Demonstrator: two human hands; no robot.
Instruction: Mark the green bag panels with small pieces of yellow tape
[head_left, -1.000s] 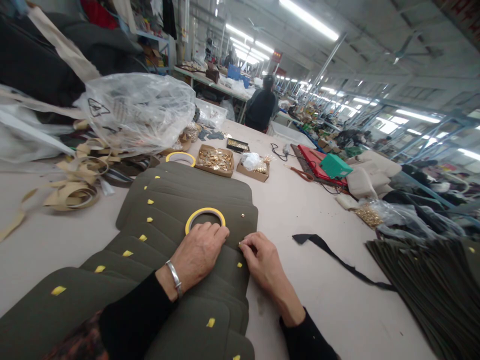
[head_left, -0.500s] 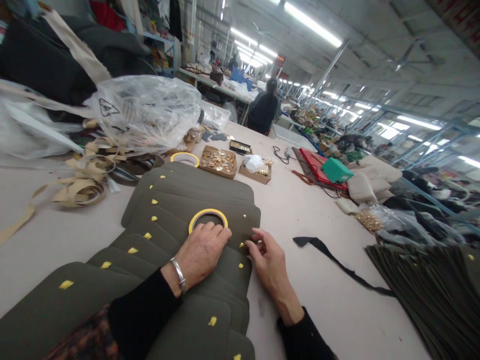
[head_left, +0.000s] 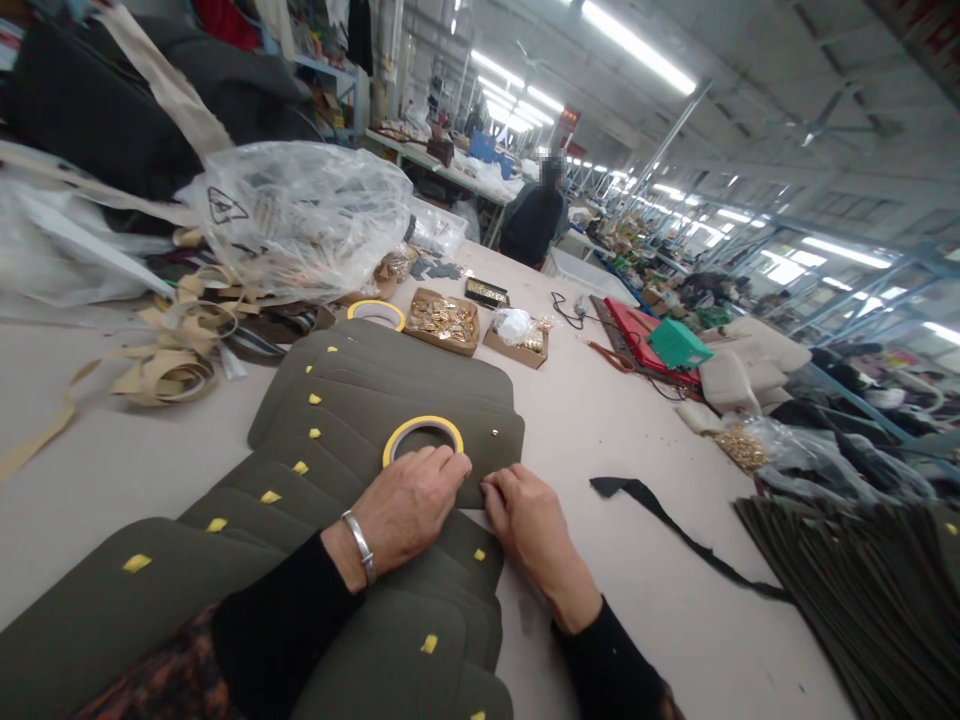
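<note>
My left hand (head_left: 409, 505), with a silver bangle at the wrist, is closed at the near right side of a yellow tape roll (head_left: 390, 440), its fingertips hidden behind the knuckles. The roll lies on overlapping dark green panels (head_left: 420, 375) dotted with yellow tape bits. At the panels' right edge my right hand (head_left: 536, 530) is closed, thumb and fingers pinched together over the top panel; what lies between the tips is hidden. Just beyond it, a small metal stud (head_left: 494, 433) shows on the panel. Another yellow tape bit (head_left: 479, 555) sits nearer to me.
Cardboard boxes of gold hardware (head_left: 444, 322) and a second tape roll (head_left: 376, 315) stand beyond the panels. Beige strips (head_left: 161, 380) and a plastic bag (head_left: 300, 220) lie left. A black strip (head_left: 675, 530) and a panel stack (head_left: 847, 580) lie right. A person (head_left: 534, 222) is farther back.
My right hand's fingers have closed from a loose, spread pose and moved onto the panel edge, covering the yellow bit there. My left hand stays by the tape roll. The view has shifted slightly.
</note>
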